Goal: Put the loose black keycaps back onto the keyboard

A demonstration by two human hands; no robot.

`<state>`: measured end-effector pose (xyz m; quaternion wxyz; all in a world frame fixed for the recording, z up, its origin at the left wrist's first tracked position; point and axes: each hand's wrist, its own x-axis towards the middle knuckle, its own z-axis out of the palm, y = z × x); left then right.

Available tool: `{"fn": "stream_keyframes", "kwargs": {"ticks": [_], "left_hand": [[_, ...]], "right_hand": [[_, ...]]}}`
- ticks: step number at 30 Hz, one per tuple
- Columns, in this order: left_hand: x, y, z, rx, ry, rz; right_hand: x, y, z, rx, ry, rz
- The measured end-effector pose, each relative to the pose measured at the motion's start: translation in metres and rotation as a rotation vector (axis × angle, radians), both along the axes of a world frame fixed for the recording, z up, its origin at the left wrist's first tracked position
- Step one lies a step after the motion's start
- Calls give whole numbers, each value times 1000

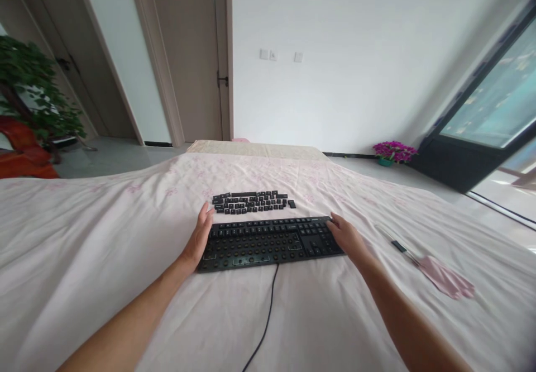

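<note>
A black keyboard (259,254) lies across the bedcover, its upper rows and right-hand block still carrying keycaps while much of the main area is bare, showing small round key posts. My left hand (200,238) holds its left edge, the fingers pointing up along the side. At the opposite end my right hand (344,235) grips the upper right corner, thumb on top and the other fingers partly hidden. Just beyond the keyboard, loose black keycaps (251,207) are laid out in rough rows, with a long bar-shaped keycap (245,194) at the back.
A black cable (270,305) runs from the keyboard toward me over the pale floral cloth (167,221). To the right lie a pink glove (448,277) and a thin tool with a dark part (398,246). Purple flowers (395,151) stand on the floor by the wall.
</note>
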<state>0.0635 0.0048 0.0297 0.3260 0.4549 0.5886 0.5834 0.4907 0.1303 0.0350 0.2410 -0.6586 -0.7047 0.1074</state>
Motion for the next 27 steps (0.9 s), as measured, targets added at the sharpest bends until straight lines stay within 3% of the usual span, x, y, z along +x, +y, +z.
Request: {"fn": "stream_keyframes", "kwargs": {"ticks": [5,10,14,18,23,27], "left_hand": [[-4,7,-4,19,-52,-8],[-9,13,-8,82,-168,13],[-12,13,-13,148,-243,70],[-15,16,-18,160,-282,115],[-16,18,-23,190,-374,215],[-19,17,-30,179,-236,286]], "right_hand": [[-7,4,-1,-14,123,-43],[4,4,-8,-58,510,151],[14,-2,-20,-2,774,106],[13,-4,-27,68,730,55],[13,0,-31,87,836,34],[14,1,-30,113,757,42]]}}
